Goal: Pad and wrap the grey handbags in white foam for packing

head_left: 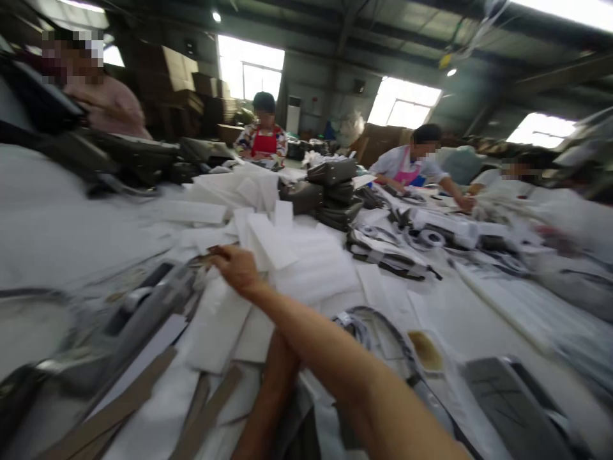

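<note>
My right hand (237,268) reaches out over the white sheets (311,262). Its fingers are pinched together at a small brownish thing, too blurred to name, beside the end of a long grey piece (153,306). My left hand (283,348) is low, near the middle, where my right forearm crosses over it; its fingers are hidden, so what it holds cannot be seen. White strips (272,241) lie just right of my right hand. Brown-grey strips (205,409) lie left of my left forearm.
Stacked dark grey bags (335,191) stand beyond the sheets. On the right are a shallow dish of yellowish stuff (425,350), a marked grey piece (514,402) and rolls (431,239). Several people work around the table, one in a red apron (263,143).
</note>
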Motion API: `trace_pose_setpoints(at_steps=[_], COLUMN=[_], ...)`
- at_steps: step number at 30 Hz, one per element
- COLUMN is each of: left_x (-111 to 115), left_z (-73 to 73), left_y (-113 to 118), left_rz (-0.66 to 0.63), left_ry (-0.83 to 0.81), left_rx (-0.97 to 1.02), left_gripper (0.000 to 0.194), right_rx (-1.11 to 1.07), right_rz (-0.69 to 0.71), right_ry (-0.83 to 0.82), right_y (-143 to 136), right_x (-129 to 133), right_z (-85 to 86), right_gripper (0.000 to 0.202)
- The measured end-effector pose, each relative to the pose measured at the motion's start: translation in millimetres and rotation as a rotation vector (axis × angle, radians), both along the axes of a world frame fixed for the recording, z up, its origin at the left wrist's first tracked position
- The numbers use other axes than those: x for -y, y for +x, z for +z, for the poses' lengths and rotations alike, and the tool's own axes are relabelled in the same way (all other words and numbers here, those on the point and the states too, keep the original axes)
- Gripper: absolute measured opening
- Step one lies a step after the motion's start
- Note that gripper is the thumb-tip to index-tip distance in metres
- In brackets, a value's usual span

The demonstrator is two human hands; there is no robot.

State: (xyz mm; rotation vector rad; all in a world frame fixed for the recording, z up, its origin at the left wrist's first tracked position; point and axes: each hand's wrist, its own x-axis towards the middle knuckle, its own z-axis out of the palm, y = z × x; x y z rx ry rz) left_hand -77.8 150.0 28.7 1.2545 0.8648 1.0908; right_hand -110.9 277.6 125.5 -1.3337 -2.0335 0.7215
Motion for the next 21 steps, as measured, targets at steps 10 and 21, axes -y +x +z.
trace_pose_setpoints(at_steps=[10,21], left_x=[15,38], left_z=[37.7,46.3], left_y=[-8,0], left_rz=[-0.077,-0.217], left_ry=[-0.194,-0.089], left_rx=[0.567,0.353], left_gripper=[0.054,0.04], right_rx=[-0.768,-0.557], right_rz=[-0.15,-0.38], right_ry=[-0.439,-0.47], right_y=[145,192], right_x=[134,236], right_z=[40.1,5.2], right_gripper=[0.037,0.037])
